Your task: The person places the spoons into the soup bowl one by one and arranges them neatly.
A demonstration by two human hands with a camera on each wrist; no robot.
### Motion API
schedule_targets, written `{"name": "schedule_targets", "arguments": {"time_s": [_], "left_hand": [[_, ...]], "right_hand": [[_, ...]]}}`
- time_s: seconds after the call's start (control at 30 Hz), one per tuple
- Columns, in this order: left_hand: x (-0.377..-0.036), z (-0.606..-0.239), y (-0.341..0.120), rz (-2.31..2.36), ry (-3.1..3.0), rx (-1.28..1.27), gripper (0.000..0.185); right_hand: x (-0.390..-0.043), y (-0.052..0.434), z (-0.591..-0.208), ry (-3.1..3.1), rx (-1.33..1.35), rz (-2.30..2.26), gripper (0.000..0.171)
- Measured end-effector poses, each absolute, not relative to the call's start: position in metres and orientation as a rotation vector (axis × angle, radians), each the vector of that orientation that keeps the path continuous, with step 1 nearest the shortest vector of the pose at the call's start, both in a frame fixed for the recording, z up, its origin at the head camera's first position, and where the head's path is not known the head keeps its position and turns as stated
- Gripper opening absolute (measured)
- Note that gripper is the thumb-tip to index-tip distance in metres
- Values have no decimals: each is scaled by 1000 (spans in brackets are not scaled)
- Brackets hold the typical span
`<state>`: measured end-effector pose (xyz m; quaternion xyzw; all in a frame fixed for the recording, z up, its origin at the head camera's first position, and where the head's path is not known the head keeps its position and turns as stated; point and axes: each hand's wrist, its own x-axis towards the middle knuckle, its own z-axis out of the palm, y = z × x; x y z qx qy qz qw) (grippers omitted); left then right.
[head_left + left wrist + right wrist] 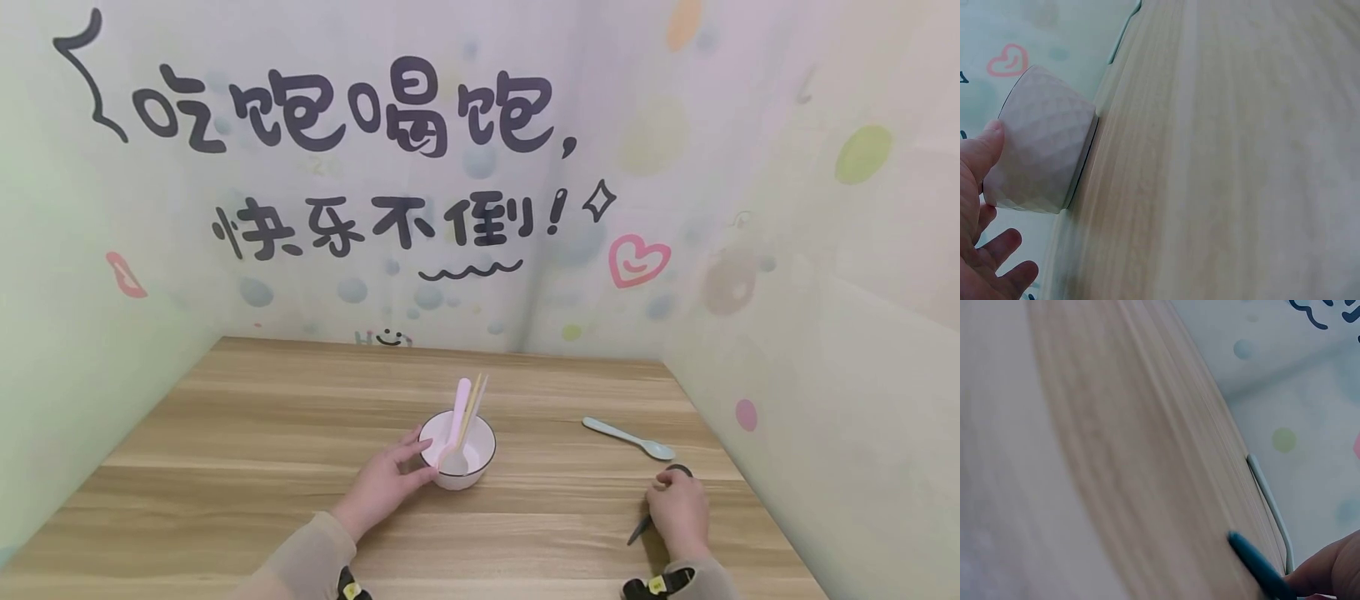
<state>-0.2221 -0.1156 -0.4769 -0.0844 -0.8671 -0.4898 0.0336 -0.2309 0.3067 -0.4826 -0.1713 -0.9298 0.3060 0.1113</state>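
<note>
Looking down from the head view, the left hand [390, 483] is resting its thumb and fingers against the near-left side of a white bowl [457, 454] that is standing upright at the table's centre. A pink spoon [456, 425] and a pair of chopsticks [474, 404] are already leaning inside it, pointing toward twelve o'clock. At about three o'clock from the bowl, a light blue spoon [630, 438] is still lying on the wooden table [247, 433], well apart from the bowl. Just below it, toward five o'clock, the right hand [678, 512] is covering a dark spoon [640, 529], fingers curled over it; whether it is lifted yet I cannot tell. So, by my judgement, two utensils are in and two are still out.

From the left wrist, the thumb [982, 150] is pressing on the bowl's faceted outer wall [1041, 150], the other fingers lying loose below at seven o'clock, steadying rather than clutching.

From the right wrist, the picture is blurring, yet the dark handle [1260, 565] is showing under the fingertips [1329, 572] at five o'clock, the pale spoon handle [1269, 509] lying just beyond.
</note>
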Motion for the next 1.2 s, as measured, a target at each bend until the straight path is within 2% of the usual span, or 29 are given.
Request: {"name": "schedule_targets", "arguments": {"time_s": [0.33,0.63,1.2], "left_hand": [[-222,-477,-115,-1504,-2651,-272,52],[-220,-477,-115,-1512,-2651,-277,52],[-221,-476,-115,-1530,-2647,-259,52]], "right_hand": [[-231,305,-482,-2729,-501,968,37],[-224,309,-483,-2666,-696,782,37],[-230,297,-483,-2732,-517,943,34]]}}
